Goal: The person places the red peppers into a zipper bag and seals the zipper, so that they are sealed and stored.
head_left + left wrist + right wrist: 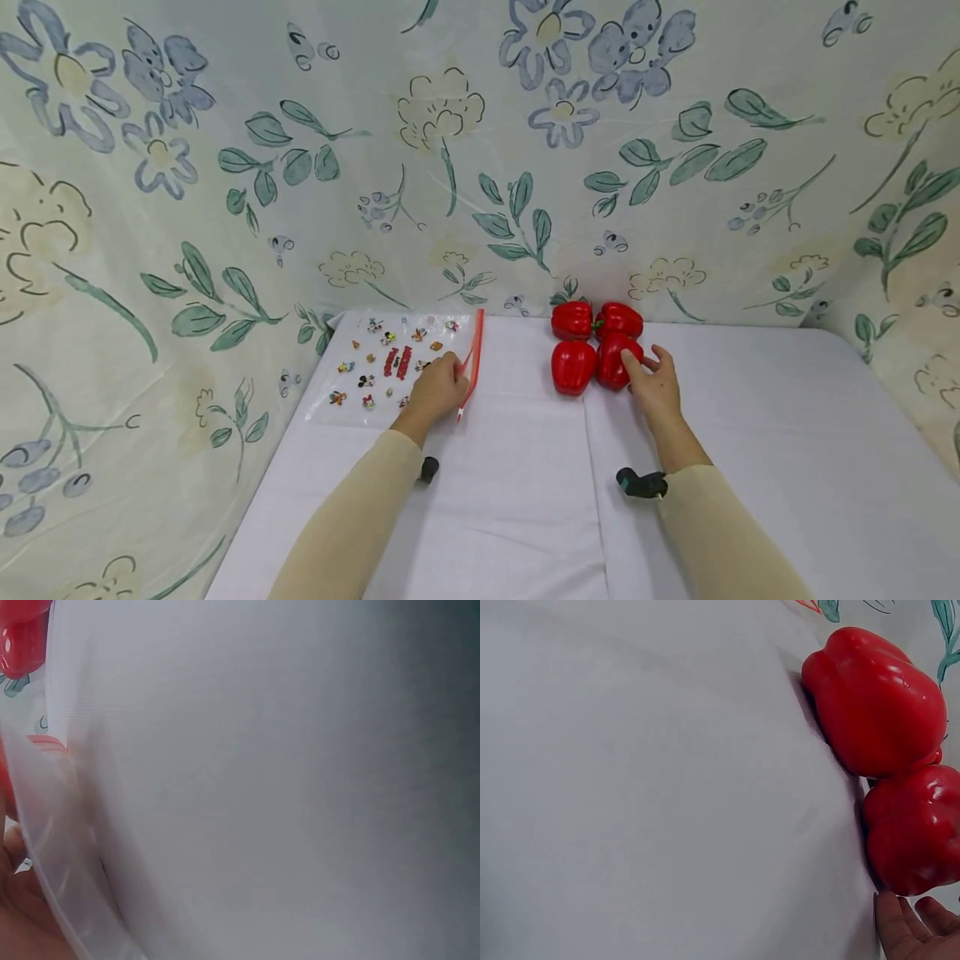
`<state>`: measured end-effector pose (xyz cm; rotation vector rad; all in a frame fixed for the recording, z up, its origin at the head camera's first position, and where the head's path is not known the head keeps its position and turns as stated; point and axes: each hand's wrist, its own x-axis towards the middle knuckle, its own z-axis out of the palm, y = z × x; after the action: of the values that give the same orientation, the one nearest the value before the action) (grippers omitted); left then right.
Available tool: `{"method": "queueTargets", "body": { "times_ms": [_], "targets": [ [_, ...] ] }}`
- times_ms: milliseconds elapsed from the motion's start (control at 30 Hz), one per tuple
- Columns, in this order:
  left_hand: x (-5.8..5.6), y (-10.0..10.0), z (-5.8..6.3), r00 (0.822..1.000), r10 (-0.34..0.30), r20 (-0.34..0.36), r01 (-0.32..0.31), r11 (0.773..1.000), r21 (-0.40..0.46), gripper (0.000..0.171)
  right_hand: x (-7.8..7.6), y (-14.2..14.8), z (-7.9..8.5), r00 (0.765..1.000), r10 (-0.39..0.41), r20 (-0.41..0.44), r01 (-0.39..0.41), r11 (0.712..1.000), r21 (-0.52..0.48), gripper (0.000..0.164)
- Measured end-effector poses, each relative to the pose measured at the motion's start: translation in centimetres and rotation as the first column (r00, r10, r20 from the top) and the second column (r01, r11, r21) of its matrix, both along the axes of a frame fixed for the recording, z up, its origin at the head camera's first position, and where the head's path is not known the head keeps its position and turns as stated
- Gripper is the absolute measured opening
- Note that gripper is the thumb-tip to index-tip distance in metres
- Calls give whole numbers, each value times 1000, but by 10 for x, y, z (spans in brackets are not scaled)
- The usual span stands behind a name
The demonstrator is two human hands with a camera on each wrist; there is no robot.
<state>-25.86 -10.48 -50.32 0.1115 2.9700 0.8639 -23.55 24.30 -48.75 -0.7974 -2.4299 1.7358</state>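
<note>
My left hand [437, 387] grips the open edge of a clear zip bag [348, 354] printed with small cartoon figures. The bag's red zip strip [478, 350] stands up beside the fingers. In the left wrist view, clear plastic [64, 855] curves past the left hand [22, 911]. Over on the right, my right hand [657, 387] reaches the near right red bell pepper [613, 362], thumb against its side and the other fingers spread. The right wrist view has the right hand's fingertips [889, 904] right at the lower edge of a red bell pepper [915, 832].
Three more red bell peppers cluster with it: one near left [573, 367], one far left [572, 320], one far right [621, 318]. A white cloth [517, 483] covers the table. Floral fabric [450, 192] hangs behind the table's back edge.
</note>
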Motion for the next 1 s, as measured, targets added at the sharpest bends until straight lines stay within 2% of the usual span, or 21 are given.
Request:
{"method": "queueTargets", "body": {
  "times_ms": [233,400,600,833,1000],
  "targets": [
    [0,0,1,1000,28,13,-28,999,31,26,0,-1,0,1000,3,8,-3,1000,1,83],
    [2,1,3,997,38,-74,-36,999,28,33,2,-2,0,1000,10,1,-10,1000,-3,82],
    [4,3,8,987,95,-130,-93,995,24,33,2,-2,0,1000,7,3,-7,1000,-2,82],
    [8,2,11,969,141,-201,-143,990,4,31,1,-1,-1,1000,5,9,-5,1000,2,83],
    [7,-1,13,940,134,-312,-133,991,25,29,1,0,-2,1000,4,9,-5,1000,2,83]
  ]
}}
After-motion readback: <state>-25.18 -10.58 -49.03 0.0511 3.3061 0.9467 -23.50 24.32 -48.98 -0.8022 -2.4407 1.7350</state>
